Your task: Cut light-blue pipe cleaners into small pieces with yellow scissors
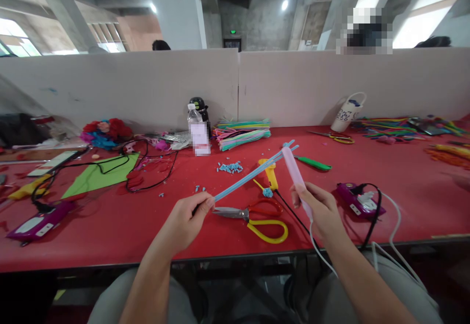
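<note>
My left hand [191,219] is closed, pinching the lower ends of a few light blue pipe cleaners [247,178] between thumb and fingers. They slant up to the right, and their far ends reach the tip of a slim pink hair straightener [293,170] with a white cord. My right hand [317,206] is wrapped around its lower part. Whether the pipe cleaners are clamped in the tip I cannot tell. Below them lie scissors [253,214] with red and yellow handles. A yellow glue gun [270,173] rests behind, with a small blue piece [268,193] near it.
Blue clippings [230,167] lie on the red table [139,236]. Bundled pipe cleaners [242,135], a plastic bottle [198,128] and a white tumbler [347,113] stand near the partition. Purple power strips [358,200] [40,221] and cables lie at both sides. A green-handled tool [314,163] is behind the straightener.
</note>
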Demonstrator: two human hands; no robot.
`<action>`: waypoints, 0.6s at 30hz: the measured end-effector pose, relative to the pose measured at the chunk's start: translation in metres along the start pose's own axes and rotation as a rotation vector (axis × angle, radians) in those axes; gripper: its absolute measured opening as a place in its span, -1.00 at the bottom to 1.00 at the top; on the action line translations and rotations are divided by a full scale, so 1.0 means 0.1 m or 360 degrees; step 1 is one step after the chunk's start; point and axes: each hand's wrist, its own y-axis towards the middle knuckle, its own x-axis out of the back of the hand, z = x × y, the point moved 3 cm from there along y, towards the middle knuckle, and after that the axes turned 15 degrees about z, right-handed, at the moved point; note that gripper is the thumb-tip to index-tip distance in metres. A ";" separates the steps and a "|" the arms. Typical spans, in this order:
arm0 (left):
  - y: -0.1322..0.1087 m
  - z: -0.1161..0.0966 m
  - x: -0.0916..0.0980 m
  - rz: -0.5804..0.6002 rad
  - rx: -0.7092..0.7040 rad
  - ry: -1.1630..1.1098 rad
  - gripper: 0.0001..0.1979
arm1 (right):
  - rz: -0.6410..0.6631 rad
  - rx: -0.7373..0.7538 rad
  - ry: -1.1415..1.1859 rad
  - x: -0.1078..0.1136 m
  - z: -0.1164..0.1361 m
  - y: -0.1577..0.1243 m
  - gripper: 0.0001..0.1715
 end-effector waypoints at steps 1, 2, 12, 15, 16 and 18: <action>0.00 0.01 0.00 -0.0003 -0.0001 0.0004 -0.63 | -0.0021 0.0002 0.0003 0.03 0.00 0.00 -0.70; -0.01 0.01 0.01 -0.0007 -0.0001 0.0007 -0.63 | -0.0037 0.0002 0.0007 0.06 0.00 0.01 -0.72; 0.00 0.06 0.04 -0.0094 0.0005 -0.0001 -0.67 | -0.0102 -0.0036 0.0089 0.10 -0.03 0.02 -0.72; -0.01 0.09 0.08 -0.0186 0.0022 -0.0011 -0.68 | -0.0199 -0.0016 0.0143 0.18 -0.04 0.04 -0.71; -0.02 0.09 0.10 -0.0222 0.0027 -0.0011 -0.68 | -0.0230 -0.0005 0.0157 0.21 -0.04 0.04 -0.70; -0.02 0.10 0.12 -0.0318 0.0033 -0.0013 -0.69 | -0.0247 0.0007 0.0171 0.24 -0.05 0.05 -0.69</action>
